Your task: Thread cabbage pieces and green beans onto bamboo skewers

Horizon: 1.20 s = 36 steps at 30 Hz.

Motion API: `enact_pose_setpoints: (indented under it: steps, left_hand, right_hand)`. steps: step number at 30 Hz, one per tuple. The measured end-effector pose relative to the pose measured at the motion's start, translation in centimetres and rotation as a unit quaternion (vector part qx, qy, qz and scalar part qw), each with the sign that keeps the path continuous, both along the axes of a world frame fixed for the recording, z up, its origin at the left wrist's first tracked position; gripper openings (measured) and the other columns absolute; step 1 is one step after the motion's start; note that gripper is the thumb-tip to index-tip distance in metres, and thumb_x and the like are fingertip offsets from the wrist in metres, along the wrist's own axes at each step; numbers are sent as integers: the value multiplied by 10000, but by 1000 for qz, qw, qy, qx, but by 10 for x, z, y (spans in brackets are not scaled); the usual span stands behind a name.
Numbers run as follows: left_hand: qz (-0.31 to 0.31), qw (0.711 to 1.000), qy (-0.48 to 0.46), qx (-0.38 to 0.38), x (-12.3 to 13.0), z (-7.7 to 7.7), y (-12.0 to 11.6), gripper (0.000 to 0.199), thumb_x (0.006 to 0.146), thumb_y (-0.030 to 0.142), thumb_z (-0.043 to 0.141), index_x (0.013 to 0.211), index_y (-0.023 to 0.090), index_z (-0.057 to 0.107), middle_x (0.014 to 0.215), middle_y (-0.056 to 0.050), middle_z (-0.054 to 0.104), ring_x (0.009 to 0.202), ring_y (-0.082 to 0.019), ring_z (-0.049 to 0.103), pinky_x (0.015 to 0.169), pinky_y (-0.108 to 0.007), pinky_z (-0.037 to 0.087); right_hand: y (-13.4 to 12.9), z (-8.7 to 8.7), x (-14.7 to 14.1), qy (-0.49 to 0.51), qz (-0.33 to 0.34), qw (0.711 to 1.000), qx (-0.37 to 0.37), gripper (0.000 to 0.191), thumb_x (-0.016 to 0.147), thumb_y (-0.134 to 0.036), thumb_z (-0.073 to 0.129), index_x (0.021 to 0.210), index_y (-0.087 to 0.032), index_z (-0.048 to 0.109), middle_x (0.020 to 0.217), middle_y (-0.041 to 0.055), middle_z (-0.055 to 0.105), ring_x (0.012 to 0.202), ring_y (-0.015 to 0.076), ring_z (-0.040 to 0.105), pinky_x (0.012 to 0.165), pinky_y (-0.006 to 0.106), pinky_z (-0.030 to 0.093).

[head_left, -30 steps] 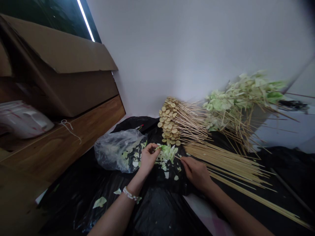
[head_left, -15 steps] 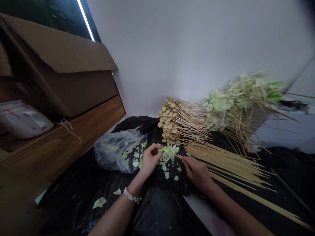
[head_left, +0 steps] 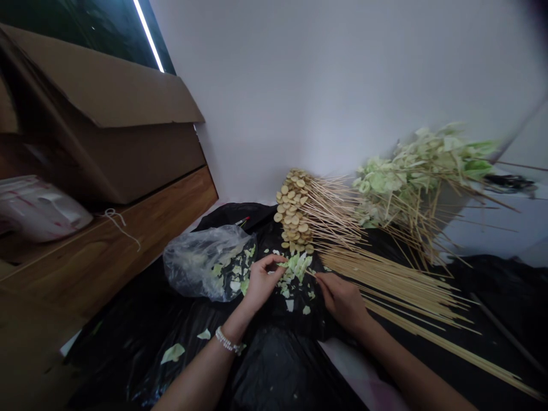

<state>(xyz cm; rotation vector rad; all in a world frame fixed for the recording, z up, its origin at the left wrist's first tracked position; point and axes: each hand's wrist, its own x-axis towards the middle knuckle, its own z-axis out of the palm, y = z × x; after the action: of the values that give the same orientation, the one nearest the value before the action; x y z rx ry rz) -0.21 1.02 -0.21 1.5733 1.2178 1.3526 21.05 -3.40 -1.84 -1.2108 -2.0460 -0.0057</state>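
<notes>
Across a black plastic sheet (head_left: 274,365), torn green cabbage pieces (head_left: 295,271) lie between the hands. The left hand (head_left: 262,279) has slid closer to them, its fingers (head_left: 278,260) released and extended, while the right hand (head_left: 342,302) pinches a bamboo skewer (head_left: 311,273) beside the pile.

text check: nothing readable really, lol | white plastic bag (head_left: 40,208): some red print on it, too blurry and creased to make out
</notes>
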Motion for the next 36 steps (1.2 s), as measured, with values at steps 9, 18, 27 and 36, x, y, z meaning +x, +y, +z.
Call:
enact_pose_setpoints:
  steps: [9, 18, 27, 36]
  left_hand:
    - [-6, 1000, 8, 0, 3, -3, -2, 142, 672, 133, 637, 779, 180, 719, 767, -28, 705, 631, -141, 592, 614, -241, 452]
    - [99, 992, -74, 4, -4, 7, 7, 98, 639, 198, 658, 732, 170, 676, 723, -16, 683, 623, -136, 582, 606, -238, 447]
    - [66, 985, -151, -44, -6, 6, 7, 271, 681, 294, 692, 923, 172, 678, 907, -52, 671, 781, -154, 602, 678, -249, 484]
    - [-114, 941, -276, -160, -4, 14, -2, 526, 746, 412, 696, 1229, 241, 579, 1142, -84, 628, 983, -192, 612, 849, -319, 480]
  right_hand:
    - [-1, 3, -2, -4, 18, 1000, -11, 246, 963, -212, 396, 973, -188, 641, 924, 63, 706, 831, 149, 666, 780, 246, 488]
    - [1, 1, 1, -38, -15, 999, -25, 244, 961, -255, 405, 1029, -200, 633, 960, 61, 712, 824, 159, 673, 738, 251, 492]
    - [1, 3, 1, -17, -10, 1000, -22, 250, 959, -225, 386, 943, -202, 634, 887, 49, 710, 784, 150, 673, 709, 242, 489]
    - [-1, 6, -2, 23, 12, 1000, 2, 244, 961, -222, 387, 952, -198, 630, 868, 43, 706, 763, 138, 666, 709, 234, 492]
